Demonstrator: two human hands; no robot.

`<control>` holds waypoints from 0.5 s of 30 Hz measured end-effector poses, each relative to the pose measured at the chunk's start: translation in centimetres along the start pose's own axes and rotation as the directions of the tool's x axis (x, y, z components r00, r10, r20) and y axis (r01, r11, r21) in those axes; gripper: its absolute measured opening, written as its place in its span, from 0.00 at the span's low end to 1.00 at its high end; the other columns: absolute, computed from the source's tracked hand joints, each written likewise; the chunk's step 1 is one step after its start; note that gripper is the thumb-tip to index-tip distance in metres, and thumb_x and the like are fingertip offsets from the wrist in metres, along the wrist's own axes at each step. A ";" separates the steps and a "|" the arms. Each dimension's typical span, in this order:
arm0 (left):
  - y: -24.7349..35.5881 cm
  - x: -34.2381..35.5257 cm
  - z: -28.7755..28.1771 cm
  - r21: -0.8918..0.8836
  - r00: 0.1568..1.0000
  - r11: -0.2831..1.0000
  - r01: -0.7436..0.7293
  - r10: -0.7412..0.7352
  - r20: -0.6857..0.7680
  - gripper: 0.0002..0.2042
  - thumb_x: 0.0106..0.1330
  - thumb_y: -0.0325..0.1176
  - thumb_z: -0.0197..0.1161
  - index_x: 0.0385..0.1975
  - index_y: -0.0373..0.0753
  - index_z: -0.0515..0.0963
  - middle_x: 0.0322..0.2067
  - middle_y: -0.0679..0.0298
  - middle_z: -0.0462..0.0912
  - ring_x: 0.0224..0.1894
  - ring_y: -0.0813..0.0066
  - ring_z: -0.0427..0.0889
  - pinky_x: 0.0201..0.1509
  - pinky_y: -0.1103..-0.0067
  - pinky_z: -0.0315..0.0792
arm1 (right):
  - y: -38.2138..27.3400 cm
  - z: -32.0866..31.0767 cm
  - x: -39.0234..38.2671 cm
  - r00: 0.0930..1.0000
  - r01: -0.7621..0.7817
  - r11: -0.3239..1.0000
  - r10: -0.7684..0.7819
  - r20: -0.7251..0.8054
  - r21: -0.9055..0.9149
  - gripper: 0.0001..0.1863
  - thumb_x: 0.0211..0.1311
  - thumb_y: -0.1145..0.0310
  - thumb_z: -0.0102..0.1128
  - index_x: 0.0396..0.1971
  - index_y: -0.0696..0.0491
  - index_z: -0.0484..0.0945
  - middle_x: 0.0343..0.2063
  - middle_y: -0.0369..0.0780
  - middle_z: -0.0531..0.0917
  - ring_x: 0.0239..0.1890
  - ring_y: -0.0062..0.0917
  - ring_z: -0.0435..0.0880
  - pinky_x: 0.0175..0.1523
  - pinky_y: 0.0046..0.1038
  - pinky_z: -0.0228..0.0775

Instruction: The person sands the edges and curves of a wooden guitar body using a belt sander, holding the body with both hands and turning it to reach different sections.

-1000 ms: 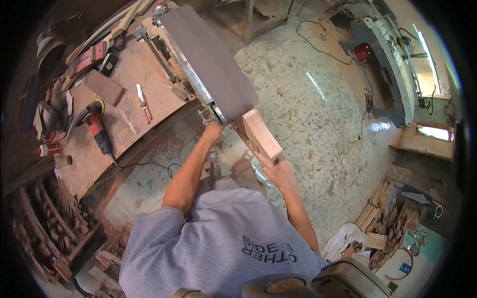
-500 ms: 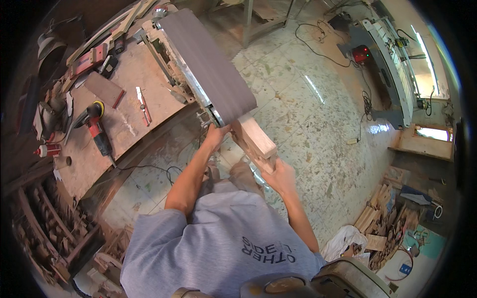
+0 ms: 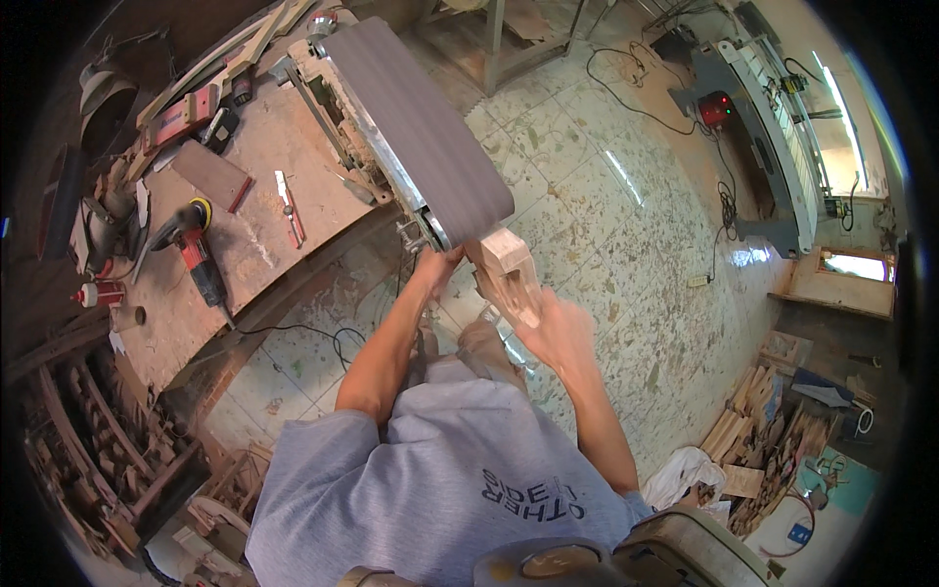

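Observation:
A pale wooden block is held at the rounded near end of a belt sander with a wide brown belt. Its far end is right by the belt; whether it touches cannot be made out. My right hand is closed around the block's near right end, slightly blurred. At its left side, just below the sander's end, my left hand is closed on the block, its fingertips partly hidden by the wood.
Left of the sander stands a workbench carrying a red and black power tool, a brown board and a red-handled tool. Wood offcuts are piled at lower right. A cable trails under the bench.
The block has been tilted, its near end swinging up and back toward the belt, so more of its underside shows. My right hand has turned and moved slightly right with it.

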State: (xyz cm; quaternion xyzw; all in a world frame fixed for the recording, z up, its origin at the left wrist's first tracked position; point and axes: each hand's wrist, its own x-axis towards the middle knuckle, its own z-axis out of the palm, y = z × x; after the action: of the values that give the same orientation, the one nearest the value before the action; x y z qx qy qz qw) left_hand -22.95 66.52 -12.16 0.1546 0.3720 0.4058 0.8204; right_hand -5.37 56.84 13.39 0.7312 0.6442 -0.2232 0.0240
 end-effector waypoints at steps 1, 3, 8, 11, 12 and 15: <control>0.0 0.4 -0.2 -0.013 1.000 1.000 0.014 -0.014 -0.011 0.11 0.71 0.26 0.59 0.52 0.36 0.75 0.50 0.65 0.79 0.56 0.68 0.77 0.70 0.69 0.64 | 0.0 0.2 0.4 1.000 -0.002 1.000 0.002 0.013 -0.007 0.22 0.47 0.62 0.68 0.40 0.60 0.78 0.27 0.51 0.85 0.31 0.50 0.85 0.37 0.46 0.76; 0.0 0.9 -0.4 -0.018 1.000 1.000 -0.006 0.006 -0.023 0.17 0.73 0.31 0.60 0.59 0.36 0.72 0.58 0.62 0.76 0.63 0.66 0.73 0.75 0.67 0.60 | 0.3 0.9 1.2 1.000 0.023 1.000 -0.023 0.003 0.012 0.21 0.47 0.63 0.68 0.40 0.60 0.79 0.27 0.51 0.85 0.31 0.50 0.85 0.37 0.47 0.76; 0.1 1.4 -0.4 -0.098 1.000 0.995 0.005 -0.007 -0.021 0.27 0.76 0.41 0.59 0.70 0.38 0.64 0.69 0.59 0.67 0.71 0.64 0.65 0.79 0.65 0.55 | -0.3 0.8 2.8 0.995 0.104 0.994 -0.104 -0.011 0.015 0.20 0.46 0.66 0.66 0.39 0.61 0.80 0.26 0.53 0.84 0.31 0.51 0.85 0.38 0.47 0.77; -0.6 2.1 -1.0 -0.050 1.000 0.998 -0.028 0.028 0.004 0.28 0.75 0.44 0.60 0.70 0.38 0.65 0.69 0.61 0.67 0.72 0.65 0.64 0.78 0.66 0.55 | 0.2 1.9 3.8 0.991 0.130 0.992 -0.130 -0.016 0.007 0.19 0.46 0.66 0.65 0.39 0.61 0.81 0.26 0.52 0.84 0.31 0.50 0.85 0.38 0.47 0.78; -1.2 2.8 -1.9 -0.043 0.999 0.998 -0.038 0.039 0.016 0.30 0.73 0.46 0.61 0.70 0.38 0.65 0.70 0.61 0.67 0.72 0.66 0.64 0.78 0.67 0.55 | 0.4 2.3 4.2 0.991 0.135 0.991 -0.135 -0.016 -0.002 0.19 0.46 0.66 0.66 0.38 0.60 0.81 0.26 0.52 0.84 0.32 0.50 0.85 0.39 0.47 0.78; -2.7 4.4 -4.3 -0.001 0.998 0.999 -0.036 0.036 0.045 0.33 0.70 0.49 0.64 0.70 0.39 0.66 0.70 0.62 0.67 0.72 0.67 0.63 0.77 0.68 0.56 | 0.7 3.0 5.3 0.991 0.128 0.992 -0.128 0.027 -0.006 0.19 0.46 0.65 0.67 0.38 0.60 0.82 0.28 0.52 0.85 0.33 0.49 0.86 0.40 0.46 0.78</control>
State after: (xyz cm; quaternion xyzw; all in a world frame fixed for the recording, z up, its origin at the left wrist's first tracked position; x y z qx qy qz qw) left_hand -22.85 68.04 -18.70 0.1702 0.3506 0.4169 0.8212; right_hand -5.24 60.74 8.66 0.6854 0.6901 -0.2314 0.0210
